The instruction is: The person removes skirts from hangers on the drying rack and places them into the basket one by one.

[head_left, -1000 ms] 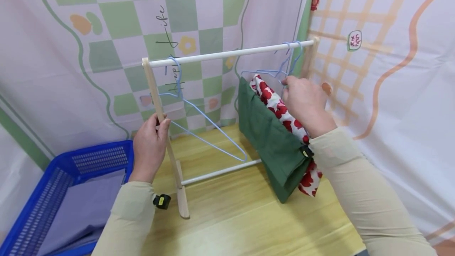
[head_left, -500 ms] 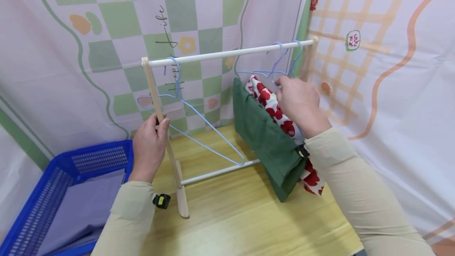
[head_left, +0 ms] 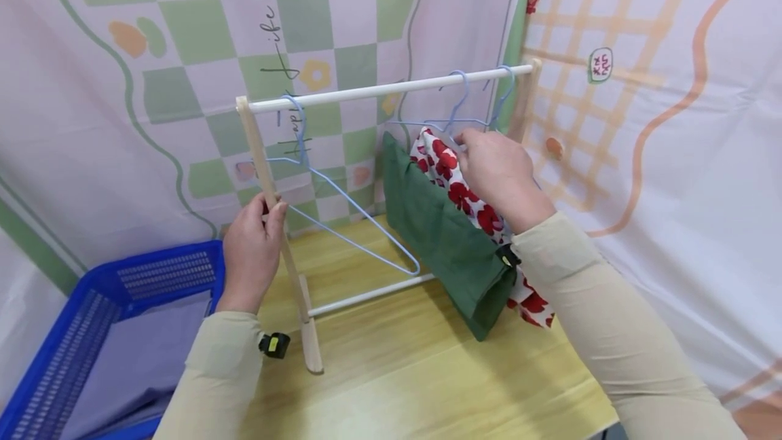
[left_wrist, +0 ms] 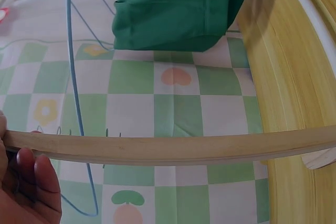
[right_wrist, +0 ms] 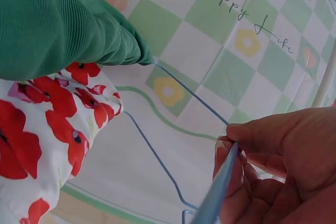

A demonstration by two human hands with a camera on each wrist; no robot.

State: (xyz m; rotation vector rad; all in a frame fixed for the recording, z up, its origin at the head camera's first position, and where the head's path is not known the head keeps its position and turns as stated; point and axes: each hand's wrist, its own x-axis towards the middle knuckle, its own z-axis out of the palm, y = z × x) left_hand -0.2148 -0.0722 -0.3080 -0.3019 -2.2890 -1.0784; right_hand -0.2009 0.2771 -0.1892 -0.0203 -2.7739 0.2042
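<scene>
Above the counter (head_left: 427, 379), right grip (head_left: 497, 165) pinches a hanger (right_wrist: 216, 190) — slid toward the left edge, widening spacing; left grip (head_left: 250, 250) clasps the post (head_left: 260, 161).

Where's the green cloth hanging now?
In the head view, the green cloth is right of the middle, below the white top rail and just left of the red-flowered cloth.
</scene>
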